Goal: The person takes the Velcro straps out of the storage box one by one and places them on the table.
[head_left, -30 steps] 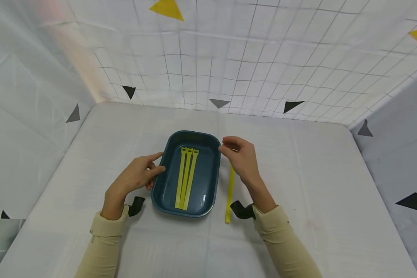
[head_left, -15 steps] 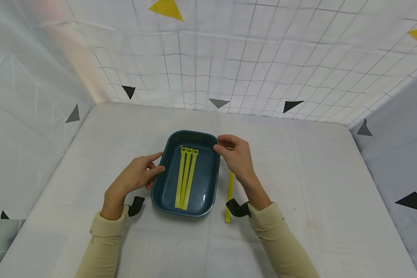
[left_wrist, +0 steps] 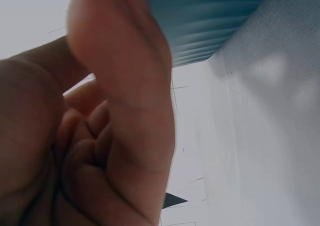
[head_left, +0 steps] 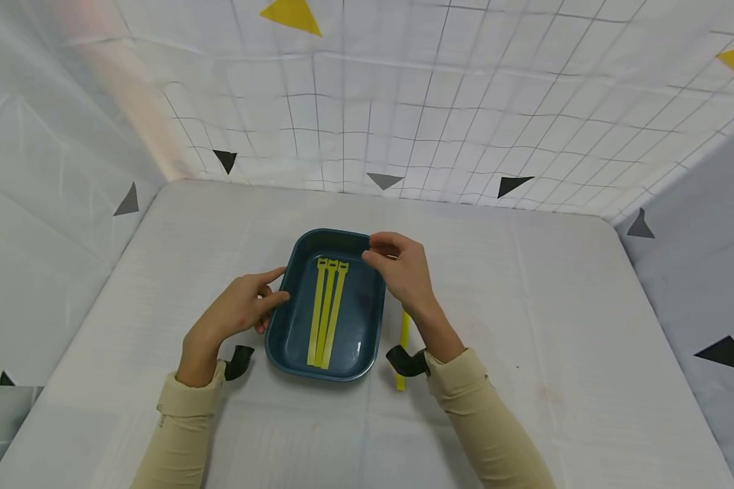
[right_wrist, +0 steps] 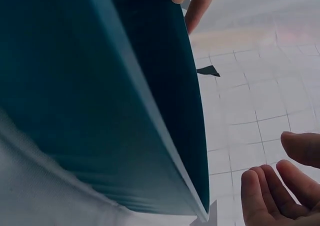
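Observation:
Three yellow cable ties (head_left: 326, 316) with slotted heads lie side by side in a dark teal tray (head_left: 367, 326). At the tray's left side my left hand (head_left: 242, 303) grips the rim, thumb over the edge and index finger along the outside. My right hand (head_left: 402, 268) hovers over the upper right rim, its fingers loosely bent. In the right wrist view, nothing shows between the right hand's thumb (right_wrist: 300, 147) and fingertips. Another yellow strip (head_left: 400, 383) lies on the table right of the tray, partly hidden by the right wrist and its camera.
The tray stands on a white-covered table (head_left: 556, 326). Behind it rises a white sheet with a grid (head_left: 391, 129), with dark and yellow triangles on it. Plain pale sheets close off both sides. A black wrist camera (head_left: 238, 363) sticks out under the left forearm.
My right hand has drifted left, from beside the tray to over its right rim. The right forearm now covers more of the loose strip. The left hand and tray stay put.

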Motion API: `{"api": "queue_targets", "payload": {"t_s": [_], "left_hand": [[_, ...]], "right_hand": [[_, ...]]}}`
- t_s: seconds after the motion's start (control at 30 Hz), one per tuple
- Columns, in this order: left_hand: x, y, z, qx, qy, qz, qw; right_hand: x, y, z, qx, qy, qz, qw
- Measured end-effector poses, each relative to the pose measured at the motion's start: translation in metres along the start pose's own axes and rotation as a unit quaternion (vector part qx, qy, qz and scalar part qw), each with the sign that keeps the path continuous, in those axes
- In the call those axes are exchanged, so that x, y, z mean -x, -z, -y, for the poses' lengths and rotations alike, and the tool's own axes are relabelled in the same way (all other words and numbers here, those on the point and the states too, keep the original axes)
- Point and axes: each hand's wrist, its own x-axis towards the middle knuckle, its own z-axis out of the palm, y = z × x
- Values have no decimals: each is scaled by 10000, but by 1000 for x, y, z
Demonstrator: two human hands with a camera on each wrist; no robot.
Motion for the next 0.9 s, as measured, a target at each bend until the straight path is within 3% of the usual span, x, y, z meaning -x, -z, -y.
{"api": "queue_targets", "payload": {"t_s": [0.7, 0.9], "left_hand": [[1, 2, 1, 32, 51, 19, 10000], [1, 1, 0, 63, 34, -5, 10000]], "right_hand": [[-5, -18, 6, -97, -65, 119, 9999], [-7, -23, 5, -104, 109, 174, 9997]]}}
